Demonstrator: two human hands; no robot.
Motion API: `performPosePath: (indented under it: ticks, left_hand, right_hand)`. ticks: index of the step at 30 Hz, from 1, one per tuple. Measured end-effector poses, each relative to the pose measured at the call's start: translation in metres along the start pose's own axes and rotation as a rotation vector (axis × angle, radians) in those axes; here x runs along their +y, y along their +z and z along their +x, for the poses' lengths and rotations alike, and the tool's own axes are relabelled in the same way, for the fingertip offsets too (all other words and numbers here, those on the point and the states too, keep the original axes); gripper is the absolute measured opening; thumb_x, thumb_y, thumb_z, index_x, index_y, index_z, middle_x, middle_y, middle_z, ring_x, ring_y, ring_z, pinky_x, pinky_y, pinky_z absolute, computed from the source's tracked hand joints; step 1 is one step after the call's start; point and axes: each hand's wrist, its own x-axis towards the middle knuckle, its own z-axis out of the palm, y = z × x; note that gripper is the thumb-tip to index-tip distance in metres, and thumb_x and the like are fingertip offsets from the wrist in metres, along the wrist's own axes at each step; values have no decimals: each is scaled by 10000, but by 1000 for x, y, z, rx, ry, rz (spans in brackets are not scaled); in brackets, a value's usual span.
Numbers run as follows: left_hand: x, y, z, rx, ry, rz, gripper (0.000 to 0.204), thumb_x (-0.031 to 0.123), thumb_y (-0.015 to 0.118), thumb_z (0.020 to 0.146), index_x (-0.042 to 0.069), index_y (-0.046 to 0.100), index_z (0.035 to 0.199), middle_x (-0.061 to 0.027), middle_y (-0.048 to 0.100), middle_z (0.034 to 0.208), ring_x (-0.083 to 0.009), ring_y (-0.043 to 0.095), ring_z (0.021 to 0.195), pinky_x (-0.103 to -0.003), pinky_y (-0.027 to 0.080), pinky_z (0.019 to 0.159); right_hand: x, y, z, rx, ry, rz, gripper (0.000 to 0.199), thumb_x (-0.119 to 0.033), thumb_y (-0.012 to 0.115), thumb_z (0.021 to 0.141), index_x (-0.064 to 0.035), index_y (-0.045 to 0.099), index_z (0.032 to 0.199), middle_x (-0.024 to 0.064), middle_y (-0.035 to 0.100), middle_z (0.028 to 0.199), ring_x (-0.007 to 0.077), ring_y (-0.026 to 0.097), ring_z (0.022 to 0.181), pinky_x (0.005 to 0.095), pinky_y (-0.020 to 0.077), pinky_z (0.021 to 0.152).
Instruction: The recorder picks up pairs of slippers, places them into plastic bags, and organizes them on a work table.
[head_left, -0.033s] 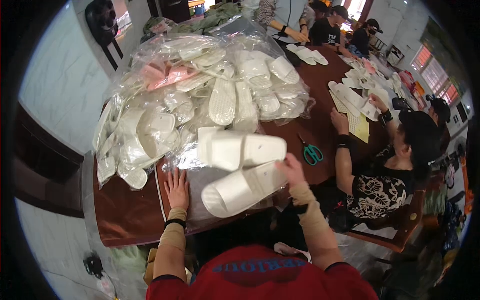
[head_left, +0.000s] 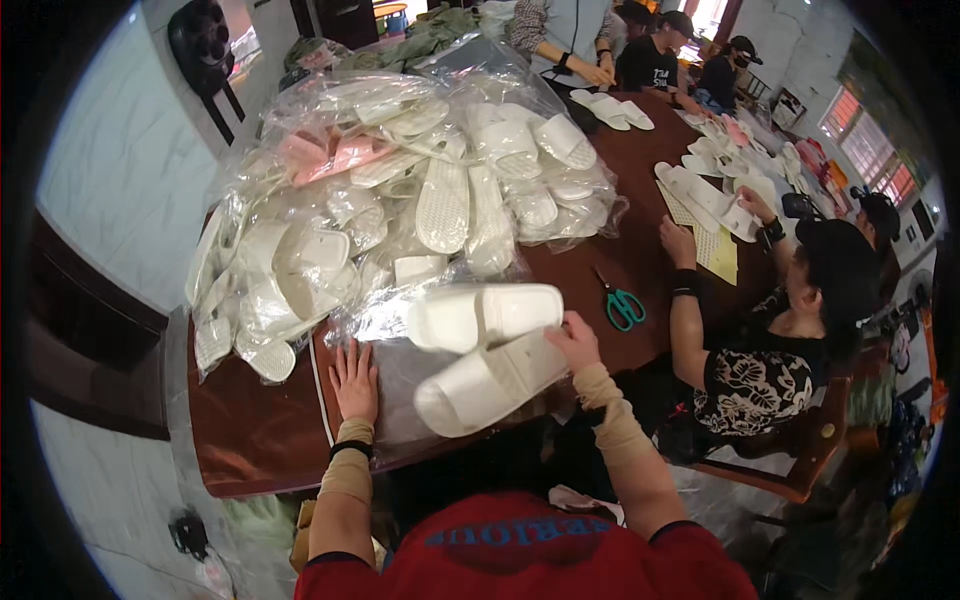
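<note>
1. Spanning most of the view, the brown worktop (head_left: 250, 440) carries everything noted below.
2. Heap of clear bags (head_left: 400, 200) fills its far half. The bags hold white slippers, mostly sole-up; one bag near the top holds pink slippers (head_left: 335, 155).
3. Flat clear bag (head_left: 400, 410) lies at the near edge; whether anything is inside it cannot be told.
4. Two white slippers (head_left: 485, 318), one just above the other, lie over that flat bag, in front of the heap.
5. Right hand (head_left: 572, 340): fingers curled closed on the right-hand ends of the two slippers.
6. Left hand (head_left: 355, 385): open, palm down, fingers spread, pressing the flat bag to the worktop; holds nothing.
7. Teal-handled scissors (head_left: 622, 305) lie just right of the right hand, between it and a seated co-worker's forearm (head_left: 685, 330).
</note>
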Motion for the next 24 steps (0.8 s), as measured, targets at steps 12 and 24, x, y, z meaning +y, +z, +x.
performPosePath:
  ticks: [12,24]
  left_hand:
    - [3,-4,10,15,-27,-36,487,242,510,911,222,396,1385,-26,271,1505,-288,187,1403,-520,140,1123]
    - [9,-13,16,-34,-54,-38,496,254,515,906,218,400,1388,-27,266,1508,-288,183,1405,-500,125,1133]
  right_hand:
    - [-54,-158,124,370,-351,-953,332,-202,675,771,-81,576,1064,111,601,1094,285,569,1020,391,468,838]
    - [-144,19,233,328,-913,-702,424,-131,615,817,-68,515,1224,104,521,1234,323,467,1141,436,384,969]
